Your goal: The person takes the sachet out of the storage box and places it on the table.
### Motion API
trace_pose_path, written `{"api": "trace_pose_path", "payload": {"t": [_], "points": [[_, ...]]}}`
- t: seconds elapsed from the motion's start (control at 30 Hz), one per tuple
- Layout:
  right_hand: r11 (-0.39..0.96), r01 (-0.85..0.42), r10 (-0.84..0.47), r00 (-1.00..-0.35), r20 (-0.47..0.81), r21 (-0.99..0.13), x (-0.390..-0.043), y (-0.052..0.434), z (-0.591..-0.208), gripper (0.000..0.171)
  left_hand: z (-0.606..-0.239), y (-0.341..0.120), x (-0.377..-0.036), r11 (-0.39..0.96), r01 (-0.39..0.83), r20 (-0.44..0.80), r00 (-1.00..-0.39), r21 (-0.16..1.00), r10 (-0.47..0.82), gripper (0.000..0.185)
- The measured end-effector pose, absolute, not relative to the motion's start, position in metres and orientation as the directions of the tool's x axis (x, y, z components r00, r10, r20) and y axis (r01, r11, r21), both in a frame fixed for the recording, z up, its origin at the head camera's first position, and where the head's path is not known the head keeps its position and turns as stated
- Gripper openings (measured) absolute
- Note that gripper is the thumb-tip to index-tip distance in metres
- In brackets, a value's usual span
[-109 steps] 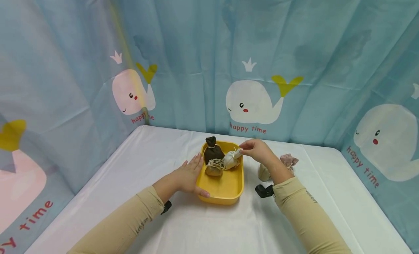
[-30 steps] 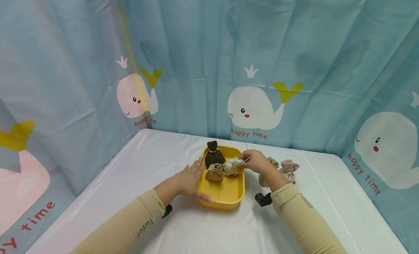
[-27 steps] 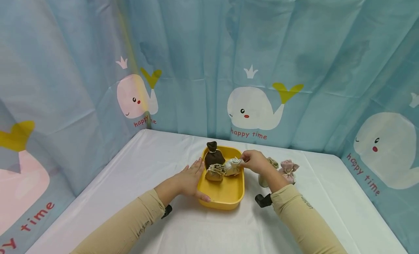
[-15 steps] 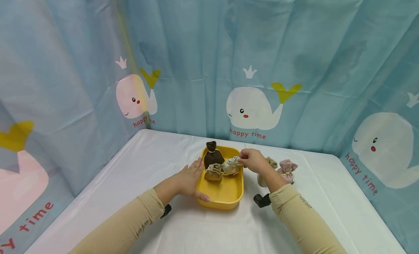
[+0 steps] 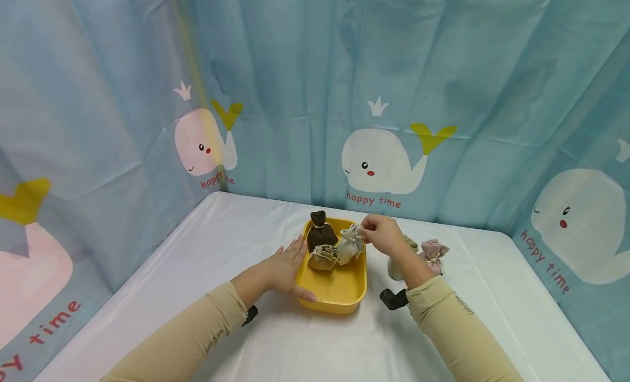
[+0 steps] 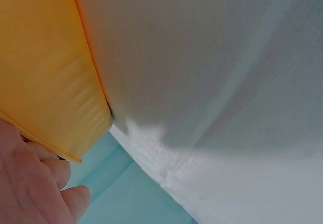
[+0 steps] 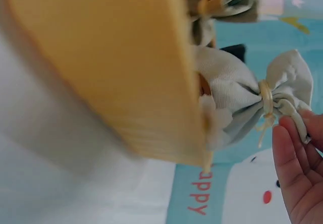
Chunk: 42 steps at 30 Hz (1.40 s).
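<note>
A yellow plastic tub [image 5: 331,290] holds a dark brown drawstring pouch [image 5: 321,238], a tan drawstring pouch [image 5: 323,259] and an off-white one [image 5: 348,247]. My right hand [image 5: 387,237] pinches the gathered top of the off-white pouch between thumb and fingers. In the right wrist view, a pale cord [image 7: 266,98] ties that pouch's neck, and the tub's wall hides part of its body. My left hand [image 5: 281,271] lies with fingers spread against the tub's left rim. The left wrist view shows those fingers at the rim [image 6: 43,142].
Right of the tub, a pink pouch [image 5: 434,253] and a greenish-beige pouch [image 5: 395,268] stand on the white tablecloth [image 5: 315,349]. My right forearm partly covers the greenish-beige one. A blue whale-print curtain [image 5: 295,97] hangs behind and at both sides.
The off-white pouch leaned to the right earlier; over the last second my right hand has raised its top, and it stands more upright. My left hand has stayed on the tub.
</note>
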State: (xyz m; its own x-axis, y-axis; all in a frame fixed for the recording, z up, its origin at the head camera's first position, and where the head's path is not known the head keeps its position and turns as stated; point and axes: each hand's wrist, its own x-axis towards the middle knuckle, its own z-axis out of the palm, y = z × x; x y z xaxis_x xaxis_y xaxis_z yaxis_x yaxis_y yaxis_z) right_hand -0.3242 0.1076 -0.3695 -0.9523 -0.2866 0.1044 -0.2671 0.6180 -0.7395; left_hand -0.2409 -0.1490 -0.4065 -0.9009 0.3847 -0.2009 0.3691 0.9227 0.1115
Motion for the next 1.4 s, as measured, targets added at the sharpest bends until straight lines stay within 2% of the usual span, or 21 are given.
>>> {"api": "trace_pose_path", "payload": {"t": [0.33,0.83,1.03,1.4], "points": [[0.606,-0.231,-0.243,-0.965,0.099,-0.761,-0.316,0.11,-0.347,0.009,-0.404,-0.149,-0.24,0.921,0.375,-0.203,-0.899,0.103,0.389,0.137],[0.528,-0.287,-0.229,-0.954,0.191,-0.799,-0.303,0.122,-0.327,0.013,-0.405,-0.15,-0.241,0.917,0.383,-0.192,-0.897,0.109,0.397,0.137],[0.484,-0.267,-0.218,-0.959,0.181,-0.833,-0.299,0.13,-0.324,0.014,-0.404,-0.15,-0.24,0.918,0.379,-0.193,-0.898,0.117,0.395,0.137],[0.525,-0.267,-0.191,-0.962,0.194,-0.808,-0.279,0.156,-0.31,0.016,-0.406,-0.15,-0.242,0.921,0.374,-0.199,-0.899,0.112,0.389,0.138]]}}
